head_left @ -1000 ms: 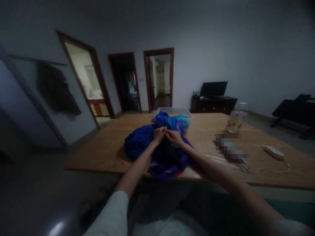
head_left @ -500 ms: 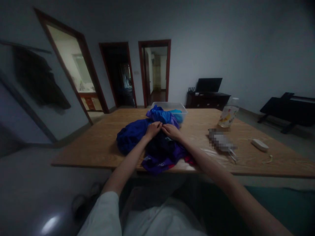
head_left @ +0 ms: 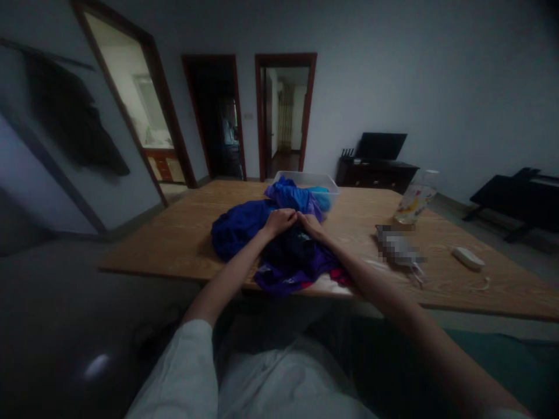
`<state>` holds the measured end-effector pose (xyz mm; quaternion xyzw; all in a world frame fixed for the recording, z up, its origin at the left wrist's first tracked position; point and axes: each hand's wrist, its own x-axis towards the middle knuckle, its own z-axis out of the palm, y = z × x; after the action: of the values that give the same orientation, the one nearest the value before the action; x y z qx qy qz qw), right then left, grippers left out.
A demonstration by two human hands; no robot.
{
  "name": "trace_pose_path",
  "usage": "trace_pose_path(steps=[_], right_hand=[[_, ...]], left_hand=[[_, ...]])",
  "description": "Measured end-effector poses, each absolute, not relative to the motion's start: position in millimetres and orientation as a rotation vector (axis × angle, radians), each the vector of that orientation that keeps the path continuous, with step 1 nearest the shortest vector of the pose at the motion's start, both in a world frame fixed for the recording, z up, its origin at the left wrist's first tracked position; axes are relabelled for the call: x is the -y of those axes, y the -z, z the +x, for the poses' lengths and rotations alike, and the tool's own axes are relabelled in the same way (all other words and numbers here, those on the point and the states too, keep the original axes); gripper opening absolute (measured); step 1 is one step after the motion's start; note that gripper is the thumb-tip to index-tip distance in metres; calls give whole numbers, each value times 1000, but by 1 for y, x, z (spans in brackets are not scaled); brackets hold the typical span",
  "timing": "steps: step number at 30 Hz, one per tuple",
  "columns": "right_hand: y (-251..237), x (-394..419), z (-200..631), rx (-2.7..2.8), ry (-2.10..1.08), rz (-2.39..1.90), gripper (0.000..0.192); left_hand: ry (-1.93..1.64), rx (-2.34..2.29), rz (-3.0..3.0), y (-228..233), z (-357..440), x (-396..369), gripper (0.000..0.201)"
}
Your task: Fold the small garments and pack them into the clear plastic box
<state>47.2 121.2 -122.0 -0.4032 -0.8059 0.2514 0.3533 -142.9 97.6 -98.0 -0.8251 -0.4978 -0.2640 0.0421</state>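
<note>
A heap of thin, shiny blue and purple fabric [head_left: 292, 265] lies crumpled near the front of the wooden table [head_left: 170, 233]. My left hand [head_left: 282, 221] and my right hand [head_left: 311, 226] meet over it, fingertips almost touching. Both are closed, pinching the fabric. A rounded blue bundle [head_left: 240, 228] bulges to the left of my left hand. Behind my hands, a clear plastic box [head_left: 305, 176] is partly covered by the fabric, and a light-blue piece [head_left: 321, 196] shows inside it. Red cloth [head_left: 343, 277] peeks out under my right forearm.
To the right stand a clear jar [head_left: 414, 201] with a printed pattern, a blurred-out grey item [head_left: 397, 247] and a white oblong case [head_left: 468, 258]. A thin pale strap [head_left: 483, 284] lies by the front edge. Farther back, a television [head_left: 382, 146] rests on a dark cabinet.
The view has shifted a little, so the table sits slightly higher and further right. Both hands stay together on the fabric, with only slight movement of the fingers.
</note>
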Motion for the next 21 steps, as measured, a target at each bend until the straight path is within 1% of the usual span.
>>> trace_pose_path(steps=[7,9,12,15,19,21], right_hand=[[134,-121,58,2128,-689,-920,83],[136,-120,62,2152,-688,-869,77],[135,-116,65,2240,-590,-819,66],[130,-110,66,2337,-460,-789,62],[128,-106,61,2349,-443,-800,60],[128,-108,58,2263,-482,-815,61]], left_hand=[[769,1485,-2607,103,-139,-98,41],[759,1498,-2598,103,-138,-98,41],[753,1585,-2558,101,-135,-97,39],[762,1680,-2521,99,-132,-97,38],[876,1771,-2527,101,-132,-101,45],[1066,1842,-2574,103,-134,-105,45]])
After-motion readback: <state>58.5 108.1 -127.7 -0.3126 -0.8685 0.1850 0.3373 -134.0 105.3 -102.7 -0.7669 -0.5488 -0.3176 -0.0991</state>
